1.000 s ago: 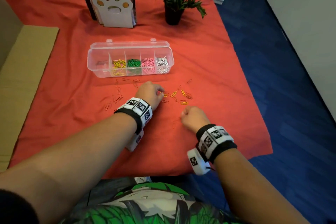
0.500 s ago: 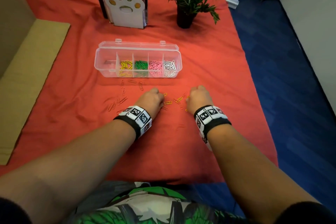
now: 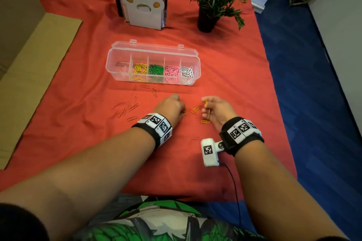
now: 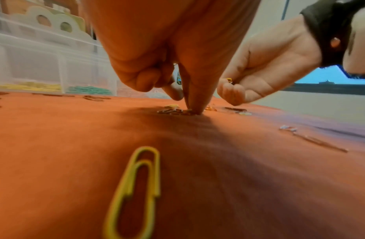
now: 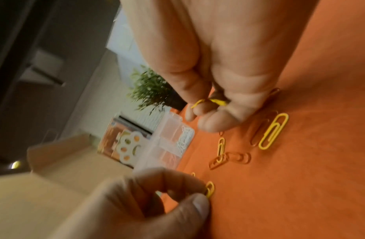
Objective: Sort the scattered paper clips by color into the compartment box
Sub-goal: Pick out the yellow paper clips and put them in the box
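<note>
Yellow clips in right hand (pinched)

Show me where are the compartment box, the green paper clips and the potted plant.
compartment box [image 3: 117,64]: head view, on its bare leftmost compartment.
green paper clips [image 3: 156,69]: head view, on the middle of the pile inside the box.
potted plant [image 3: 206,22]: head view, on its dark pot.

From my feed the compartment box looks like clear glossy plastic; under it the tablecloth is matt red fabric, and beside it the paper clips look smooth-coated.
</note>
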`<act>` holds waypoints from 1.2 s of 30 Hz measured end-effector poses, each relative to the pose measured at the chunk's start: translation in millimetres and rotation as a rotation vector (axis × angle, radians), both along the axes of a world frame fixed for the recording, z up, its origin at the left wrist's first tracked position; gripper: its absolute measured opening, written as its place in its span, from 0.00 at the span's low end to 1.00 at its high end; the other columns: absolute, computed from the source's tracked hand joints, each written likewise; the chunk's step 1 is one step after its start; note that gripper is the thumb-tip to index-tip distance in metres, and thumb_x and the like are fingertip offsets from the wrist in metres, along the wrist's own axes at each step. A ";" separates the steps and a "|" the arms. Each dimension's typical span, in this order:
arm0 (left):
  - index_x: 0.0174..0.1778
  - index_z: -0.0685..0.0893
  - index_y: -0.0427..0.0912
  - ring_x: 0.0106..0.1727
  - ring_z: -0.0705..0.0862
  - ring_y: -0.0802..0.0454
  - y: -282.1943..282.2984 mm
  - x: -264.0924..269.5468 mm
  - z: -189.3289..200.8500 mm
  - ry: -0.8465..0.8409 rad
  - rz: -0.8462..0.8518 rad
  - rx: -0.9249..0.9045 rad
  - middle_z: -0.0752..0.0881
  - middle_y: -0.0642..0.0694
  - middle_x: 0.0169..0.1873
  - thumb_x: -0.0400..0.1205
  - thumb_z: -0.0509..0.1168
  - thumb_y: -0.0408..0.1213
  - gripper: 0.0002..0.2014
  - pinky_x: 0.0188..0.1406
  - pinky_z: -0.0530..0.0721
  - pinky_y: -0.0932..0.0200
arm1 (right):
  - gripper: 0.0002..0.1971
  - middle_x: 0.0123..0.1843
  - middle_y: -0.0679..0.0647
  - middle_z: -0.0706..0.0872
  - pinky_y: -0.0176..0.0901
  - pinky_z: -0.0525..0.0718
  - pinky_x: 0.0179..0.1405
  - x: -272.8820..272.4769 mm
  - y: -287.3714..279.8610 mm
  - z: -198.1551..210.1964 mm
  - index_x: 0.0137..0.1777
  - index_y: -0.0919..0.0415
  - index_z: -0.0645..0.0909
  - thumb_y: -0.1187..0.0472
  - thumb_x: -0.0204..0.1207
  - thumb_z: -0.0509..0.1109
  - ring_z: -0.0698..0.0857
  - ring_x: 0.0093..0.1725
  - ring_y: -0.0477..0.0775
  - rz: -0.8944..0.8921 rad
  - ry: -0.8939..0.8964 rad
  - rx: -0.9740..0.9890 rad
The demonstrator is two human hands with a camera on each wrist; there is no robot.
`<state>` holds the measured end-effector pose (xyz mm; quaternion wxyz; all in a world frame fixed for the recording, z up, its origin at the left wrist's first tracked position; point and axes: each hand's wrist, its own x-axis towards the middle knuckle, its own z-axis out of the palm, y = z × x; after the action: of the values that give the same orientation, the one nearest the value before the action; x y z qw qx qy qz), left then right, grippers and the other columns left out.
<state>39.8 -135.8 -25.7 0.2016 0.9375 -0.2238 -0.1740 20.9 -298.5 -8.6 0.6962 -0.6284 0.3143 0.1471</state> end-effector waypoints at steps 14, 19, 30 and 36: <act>0.39 0.78 0.48 0.22 0.71 0.57 20.6 12.3 15.9 0.617 0.801 -0.759 0.74 0.49 0.27 0.79 0.56 0.26 0.12 0.20 0.68 0.66 | 0.12 0.53 0.61 0.75 0.51 0.79 0.54 -0.7 7.9 -22.1 0.51 0.65 0.75 0.73 0.67 0.63 0.78 0.55 0.65 0.900 -0.321 -1.290; 0.32 0.75 0.42 0.22 0.72 0.55 23.2 15.0 28.4 0.868 1.047 -1.030 0.73 0.47 0.26 0.80 0.53 0.33 0.11 0.18 0.73 0.68 | 0.13 0.54 0.62 0.76 0.54 0.79 0.56 -4.8 17.7 -20.2 0.53 0.66 0.74 0.75 0.69 0.60 0.77 0.56 0.66 0.992 -0.356 -1.378; 0.53 0.86 0.39 0.52 0.82 0.38 0.6 16.8 -1.1 -0.064 0.161 0.062 0.79 0.38 0.50 0.77 0.66 0.40 0.12 0.54 0.82 0.49 | 0.07 0.37 0.59 0.79 0.45 0.71 0.33 -1.0 4.5 -0.8 0.37 0.57 0.73 0.63 0.74 0.57 0.79 0.36 0.58 0.528 -0.018 -0.557; 0.46 0.83 0.37 0.55 0.82 0.36 -0.4 18.4 -1.1 0.002 0.211 -0.067 0.83 0.35 0.53 0.77 0.62 0.34 0.07 0.56 0.79 0.51 | 0.13 0.26 0.54 0.76 0.37 0.70 0.23 -22.8 -5.6 9.6 0.28 0.61 0.69 0.64 0.74 0.52 0.70 0.21 0.48 -0.004 -0.076 0.357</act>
<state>58.2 -136.2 -26.7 0.2502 0.9484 -0.1295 -0.1454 -1.9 -304.1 0.9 0.8082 -0.4996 0.2578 0.1754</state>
